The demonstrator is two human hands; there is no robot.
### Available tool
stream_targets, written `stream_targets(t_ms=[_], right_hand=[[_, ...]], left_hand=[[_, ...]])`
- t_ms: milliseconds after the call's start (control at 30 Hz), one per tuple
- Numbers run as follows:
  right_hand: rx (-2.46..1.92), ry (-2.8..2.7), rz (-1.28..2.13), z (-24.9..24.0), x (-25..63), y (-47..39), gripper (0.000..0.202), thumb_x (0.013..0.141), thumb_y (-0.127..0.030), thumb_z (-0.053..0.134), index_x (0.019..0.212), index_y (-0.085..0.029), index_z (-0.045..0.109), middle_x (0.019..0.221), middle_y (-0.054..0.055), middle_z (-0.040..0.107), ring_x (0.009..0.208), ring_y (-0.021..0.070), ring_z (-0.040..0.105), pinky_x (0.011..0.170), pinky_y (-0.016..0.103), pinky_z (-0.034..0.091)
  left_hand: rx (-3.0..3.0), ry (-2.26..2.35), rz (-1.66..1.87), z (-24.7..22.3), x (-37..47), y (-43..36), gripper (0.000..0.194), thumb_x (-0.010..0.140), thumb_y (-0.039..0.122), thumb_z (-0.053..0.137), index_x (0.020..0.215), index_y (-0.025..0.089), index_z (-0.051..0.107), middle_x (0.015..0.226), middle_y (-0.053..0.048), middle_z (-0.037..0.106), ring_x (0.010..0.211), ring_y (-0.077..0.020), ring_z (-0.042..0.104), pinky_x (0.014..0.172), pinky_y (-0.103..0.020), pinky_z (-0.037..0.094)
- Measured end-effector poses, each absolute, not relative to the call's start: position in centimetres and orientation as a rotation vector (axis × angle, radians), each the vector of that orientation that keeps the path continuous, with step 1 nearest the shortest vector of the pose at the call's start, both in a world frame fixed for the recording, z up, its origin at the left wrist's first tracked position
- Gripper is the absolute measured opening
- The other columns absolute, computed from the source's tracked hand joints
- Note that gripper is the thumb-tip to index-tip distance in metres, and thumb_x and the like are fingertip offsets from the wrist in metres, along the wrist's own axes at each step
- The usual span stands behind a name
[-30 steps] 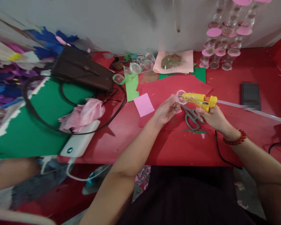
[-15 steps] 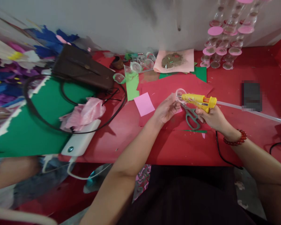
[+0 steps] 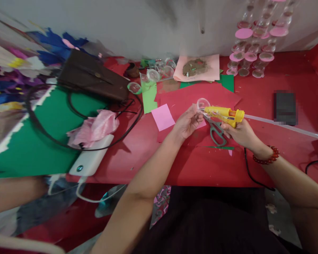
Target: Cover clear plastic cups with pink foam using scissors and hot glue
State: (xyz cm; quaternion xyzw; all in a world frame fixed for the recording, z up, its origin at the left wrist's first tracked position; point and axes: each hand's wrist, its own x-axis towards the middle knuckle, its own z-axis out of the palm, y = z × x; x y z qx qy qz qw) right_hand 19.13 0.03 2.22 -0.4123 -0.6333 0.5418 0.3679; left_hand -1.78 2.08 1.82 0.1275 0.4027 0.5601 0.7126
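- Glue gun (image 3: 219,112) in the right hand (image 3: 240,132), just right of the cup (image 3: 203,103) in the left hand (image 3: 187,122)
- Scissors (image 3: 217,136) on paper sheets (image 3: 182,98), between the hands
- Paper square (image 3: 163,117) left of the left hand
- Behind the hands, a heap (image 3: 193,67) on a back sheet (image 3: 214,68)
- Stacked cups (image 3: 244,33) at the right rear of the table (image 3: 140,155)
- Far left, cloth (image 3: 96,128) on a power bank (image 3: 91,160)
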Motion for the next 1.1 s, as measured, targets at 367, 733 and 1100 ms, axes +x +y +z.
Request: stream_targets(t_ms=[367,733,1100], right_hand=[[-1.022,-1.633,1.392,2.39,18.89,0.02,0.040,0.087,-0.058,0.076,0.101,-0.021,0.067,0.058,-0.008,0.045,0.051,0.0093,0.036,0.047,0.027,0.029],[-1.026,-1.662,1.336,2.25,18.99,0.10,0.046,0.087,-0.061,0.077,0.110,-0.021,0.073,0.058,-0.007,0.044,0.058,0.0127,0.043,0.049,0.027,0.032],[-1.026,-1.650,1.353,1.78,18.97,0.13,0.050,0.086,-0.063,0.077,0.111,-0.020,0.072,0.059,-0.007,0.045,0.056,0.0119,0.040,0.049,0.027,0.033]], left_hand=[[0.292,0.885,1.274,1.86,-1.94,2.28,0.019,0.100,0.032,0.073,0.099,0.013,0.072,0.062,0.003,0.059,0.054,-0.0041,0.051,0.055,-0.016,0.041],[0.280,0.845,1.335,2.10,-1.99,2.28,0.016,0.101,0.030,0.072,0.104,0.015,0.071,0.061,0.005,0.054,0.053,-0.0040,0.050,0.054,-0.016,0.039],[0.241,0.824,1.365,2.30,-1.99,2.29,0.012,0.104,0.026,0.067,0.103,0.015,0.071,0.061,0.006,0.051,0.054,-0.0048,0.048,0.055,-0.017,0.038]])
